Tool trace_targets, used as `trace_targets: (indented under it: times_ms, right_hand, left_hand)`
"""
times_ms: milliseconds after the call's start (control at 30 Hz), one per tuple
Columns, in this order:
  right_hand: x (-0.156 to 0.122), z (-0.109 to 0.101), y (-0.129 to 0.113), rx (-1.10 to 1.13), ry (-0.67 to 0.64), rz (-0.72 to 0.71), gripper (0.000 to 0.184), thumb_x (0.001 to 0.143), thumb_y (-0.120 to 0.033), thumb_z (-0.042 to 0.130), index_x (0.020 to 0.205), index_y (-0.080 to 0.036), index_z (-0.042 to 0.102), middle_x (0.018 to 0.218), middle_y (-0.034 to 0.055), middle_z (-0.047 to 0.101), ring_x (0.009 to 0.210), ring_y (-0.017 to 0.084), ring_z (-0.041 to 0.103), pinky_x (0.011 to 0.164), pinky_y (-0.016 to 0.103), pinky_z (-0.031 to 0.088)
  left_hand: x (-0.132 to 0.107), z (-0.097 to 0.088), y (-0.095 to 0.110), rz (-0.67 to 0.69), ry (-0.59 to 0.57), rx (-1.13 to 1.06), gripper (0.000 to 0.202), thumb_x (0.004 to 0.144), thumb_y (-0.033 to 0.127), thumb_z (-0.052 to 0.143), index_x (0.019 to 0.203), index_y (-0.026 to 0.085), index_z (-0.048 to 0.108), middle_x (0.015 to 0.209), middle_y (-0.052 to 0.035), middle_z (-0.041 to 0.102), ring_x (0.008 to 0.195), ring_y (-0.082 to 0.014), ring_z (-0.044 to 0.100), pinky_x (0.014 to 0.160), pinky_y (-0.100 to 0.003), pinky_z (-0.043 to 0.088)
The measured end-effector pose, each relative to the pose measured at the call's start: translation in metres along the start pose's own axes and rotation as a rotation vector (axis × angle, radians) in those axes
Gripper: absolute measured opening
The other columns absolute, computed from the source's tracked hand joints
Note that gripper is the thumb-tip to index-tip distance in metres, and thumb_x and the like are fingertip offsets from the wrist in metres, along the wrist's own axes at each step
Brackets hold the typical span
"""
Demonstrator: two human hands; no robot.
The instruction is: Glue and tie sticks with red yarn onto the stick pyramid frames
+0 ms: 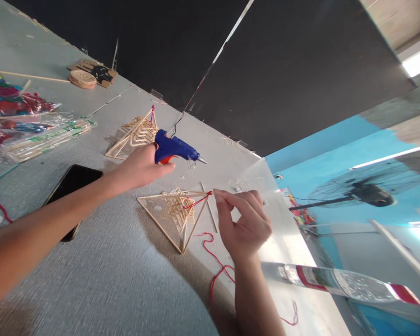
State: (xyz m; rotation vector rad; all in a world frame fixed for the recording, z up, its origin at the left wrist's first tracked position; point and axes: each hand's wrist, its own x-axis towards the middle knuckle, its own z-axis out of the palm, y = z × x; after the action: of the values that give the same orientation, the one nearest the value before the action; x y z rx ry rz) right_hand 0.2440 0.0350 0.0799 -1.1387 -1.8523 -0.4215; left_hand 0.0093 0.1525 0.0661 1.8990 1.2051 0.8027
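My left hand (pixel 143 165) is closed around the handle of a blue hot glue gun (pixel 178 148) with an orange trigger; its metal nozzle points right. Part of the grip is hidden by my fingers. My right hand (pixel 243 221) pinches the tip of a wooden stick pyramid (pixel 161 229), where red string is tied at the peak. Inside this frame hangs a stack of small sticks on red string. A second stick pyramid (pixel 131 137) with a pink-tied top stands behind my left hand.
A black phone (pixel 75 186) lies under my left forearm. Bagged sticks (pixel 49 140) and colourful packets (pixel 14 102) are at left. Loose red string (pixel 215 254) and a stick (pixel 210 207) lie near my right hand. A water bottle (pixel 339 282) stands at right.
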Motion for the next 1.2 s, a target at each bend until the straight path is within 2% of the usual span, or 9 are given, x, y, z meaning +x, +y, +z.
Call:
trace_targets:
  times_ms: [167,267,333,467,567,667,833,1067,1200]
  right_hand:
    - [0.000,0.004,-0.003,0.036,0.052,0.060,0.019,0.091,-0.010,0.070,0.099,-0.026,0.074,0.067,-0.0037,0.060,0.061,0.013,0.051,0.066,0.031,0.045]
    - [0.001,0.005,-0.004,0.052,0.058,0.055,0.018,0.091,-0.009,0.069,0.099,-0.024,0.074,0.066,-0.0037,0.060,0.060,0.012,0.050,0.065,0.031,0.045]
    - [0.002,0.005,-0.005,0.055,0.056,0.054,0.018,0.091,-0.009,0.068,0.098,-0.024,0.074,0.065,-0.0037,0.060,0.060,0.012,0.050,0.065,0.031,0.044]
    - [0.003,0.003,-0.007,0.073,0.038,0.082,0.016,0.092,-0.011,0.069,0.098,-0.025,0.074,0.066,-0.0038,0.060,0.060,0.013,0.051,0.064,0.031,0.045]
    - [0.004,0.002,-0.009,0.100,0.019,0.117,0.014,0.093,-0.012,0.068,0.097,-0.024,0.074,0.065,-0.0039,0.058,0.060,0.013,0.051,0.064,0.031,0.045]
    - [0.004,0.001,-0.011,0.127,0.008,0.130,0.015,0.092,-0.011,0.068,0.098,-0.024,0.074,0.065,-0.0040,0.057,0.061,0.012,0.050,0.065,0.030,0.044]
    - [0.004,0.001,-0.011,0.149,0.009,0.157,0.016,0.091,-0.011,0.069,0.098,-0.025,0.075,0.066,-0.0040,0.058,0.062,0.012,0.050,0.064,0.030,0.044]
    - [0.002,0.001,-0.010,0.179,0.008,0.188,0.014,0.092,-0.012,0.069,0.097,-0.023,0.075,0.066,-0.0031,0.057,0.063,0.012,0.051,0.063,0.030,0.043]
    - [0.003,0.001,-0.012,0.167,-0.020,0.216,0.010,0.094,-0.017,0.067,0.096,-0.022,0.075,0.065,-0.0025,0.056,0.063,0.013,0.050,0.063,0.030,0.042]
  left_hand:
    - [-0.003,-0.004,0.003,0.075,0.193,-0.060,0.028,0.086,0.045,0.064,0.089,0.017,0.062,0.079,-0.0014,0.065,0.072,-0.0141,0.055,0.070,-0.029,0.042]
    - [-0.004,-0.003,-0.004,0.202,0.205,-0.047,0.021,0.083,0.034,0.064,0.072,0.018,0.055,0.063,0.0024,0.056,0.061,-0.0115,0.050,0.066,-0.029,0.042]
    - [-0.004,-0.002,-0.009,0.297,0.178,-0.046,0.017,0.080,0.028,0.064,0.070,0.019,0.054,0.059,0.0040,0.052,0.059,-0.0113,0.048,0.064,-0.029,0.041]
    - [-0.005,0.000,-0.019,0.516,0.161,-0.009,0.010,0.083,0.027,0.068,0.088,0.020,0.064,0.081,-0.0001,0.068,0.076,-0.0145,0.060,0.076,-0.030,0.045]
    - [-0.010,0.000,-0.022,0.624,0.192,0.108,0.010,0.094,0.031,0.063,0.093,0.022,0.066,0.086,-0.0011,0.069,0.080,-0.0136,0.060,0.079,-0.029,0.044]
    - [-0.015,-0.001,-0.021,0.629,0.167,0.203,0.022,0.100,0.038,0.055,0.088,0.024,0.065,0.079,-0.0008,0.063,0.075,-0.0131,0.055,0.076,-0.028,0.042]
    - [-0.015,0.002,-0.024,0.571,0.104,0.317,0.029,0.103,0.041,0.048,0.088,0.024,0.065,0.083,-0.0041,0.064,0.076,-0.0148,0.054,0.077,-0.029,0.042]
    - [-0.010,0.010,-0.035,0.712,0.224,0.316,0.021,0.101,0.032,0.051,0.090,0.022,0.066,0.078,-0.0019,0.062,0.070,-0.0138,0.054,0.070,-0.028,0.041]
    - [-0.006,0.009,-0.035,0.626,0.258,0.260,0.020,0.097,0.034,0.056,0.084,0.021,0.064,0.076,-0.0017,0.064,0.072,-0.0147,0.057,0.072,-0.028,0.042]
